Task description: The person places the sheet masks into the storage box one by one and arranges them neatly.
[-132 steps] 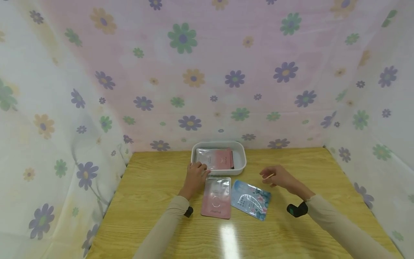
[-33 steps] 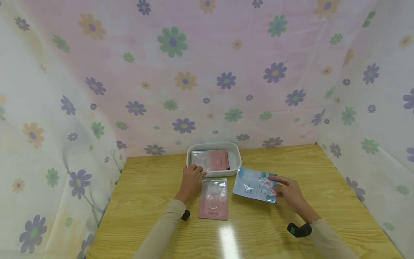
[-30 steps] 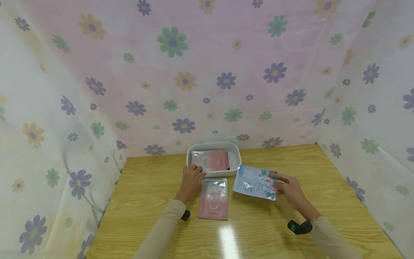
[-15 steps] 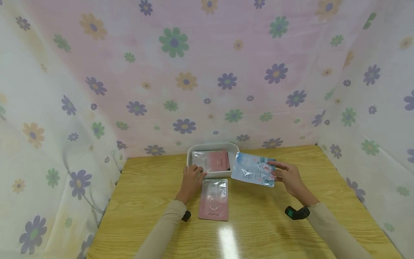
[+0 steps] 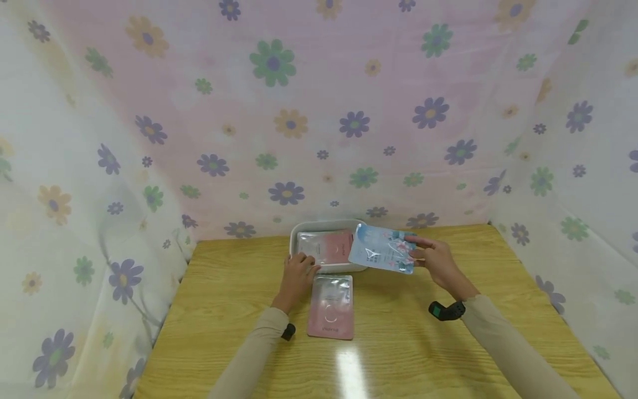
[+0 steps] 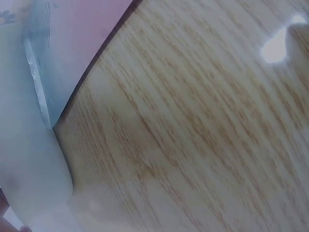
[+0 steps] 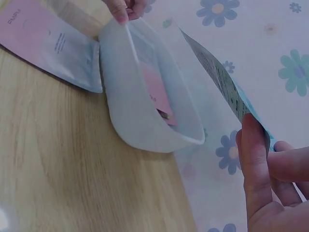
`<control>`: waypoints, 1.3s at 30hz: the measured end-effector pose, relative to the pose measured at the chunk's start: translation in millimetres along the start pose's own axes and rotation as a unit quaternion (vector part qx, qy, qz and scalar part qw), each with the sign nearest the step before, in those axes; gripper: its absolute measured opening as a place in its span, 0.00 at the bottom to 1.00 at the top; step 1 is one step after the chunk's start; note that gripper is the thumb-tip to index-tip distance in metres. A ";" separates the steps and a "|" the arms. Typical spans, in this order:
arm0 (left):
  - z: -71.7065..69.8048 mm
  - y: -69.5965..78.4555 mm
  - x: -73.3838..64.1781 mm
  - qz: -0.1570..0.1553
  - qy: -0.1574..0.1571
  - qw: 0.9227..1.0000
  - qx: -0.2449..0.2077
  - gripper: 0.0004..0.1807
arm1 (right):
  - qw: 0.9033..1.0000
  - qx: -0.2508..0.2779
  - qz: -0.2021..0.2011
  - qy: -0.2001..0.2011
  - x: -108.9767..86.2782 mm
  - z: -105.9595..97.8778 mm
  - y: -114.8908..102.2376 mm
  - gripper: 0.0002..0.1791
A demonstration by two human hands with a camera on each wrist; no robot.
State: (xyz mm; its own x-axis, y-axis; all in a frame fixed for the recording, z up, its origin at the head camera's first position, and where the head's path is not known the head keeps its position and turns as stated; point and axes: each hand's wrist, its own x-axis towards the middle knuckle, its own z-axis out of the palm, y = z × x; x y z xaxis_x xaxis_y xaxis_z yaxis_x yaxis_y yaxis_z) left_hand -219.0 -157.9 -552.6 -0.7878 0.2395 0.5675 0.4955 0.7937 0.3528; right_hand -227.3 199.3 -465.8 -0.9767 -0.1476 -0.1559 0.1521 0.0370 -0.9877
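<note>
My right hand (image 5: 438, 263) pinches the right edge of a blue sheet-mask packet (image 5: 379, 249), thumb on one face and fingers on the other. The packet is raised and tilted, overlapping the right end of a white plastic bin (image 5: 344, 269) in the head view. From the right wrist, its printed back (image 7: 217, 72) shows, apart from the bin. My left hand (image 5: 297, 277) grips the bin's near-left rim, thumb outside. Inside the bin lie pink-and-silver mask packets (image 5: 324, 246), partly hidden. Another pink-and-silver packet (image 5: 331, 310) lies flat on the table in front.
The wood-grain table (image 5: 224, 321) ends at the back against a flower-patterned curtain (image 5: 319, 166), close behind the bin. More curtain hangs at both sides. A dark wrist camera (image 5: 447, 311) sits on the right wrist.
The blue packet lay on the table with my right hand apart from it; now that hand holds it, lifted and carried forward and left to the bin. My left hand stays on the rim.
</note>
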 end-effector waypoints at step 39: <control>-0.1 -0.7 -0.1 -0.009 -0.018 1.000 0.017 0.08 | 0.999 0.014 0.030 -0.028 72.5 88.4 2.4 0.25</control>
State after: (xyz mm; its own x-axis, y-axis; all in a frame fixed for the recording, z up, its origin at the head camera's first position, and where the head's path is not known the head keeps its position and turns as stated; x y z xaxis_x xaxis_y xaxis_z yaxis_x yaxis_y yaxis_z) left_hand -219.2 -158.6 -552.8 -0.8094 0.2450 0.5338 0.4694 0.8160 0.3373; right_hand -284.4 101.3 -480.7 -0.9557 -0.2016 -0.2145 0.2151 0.0193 -0.9764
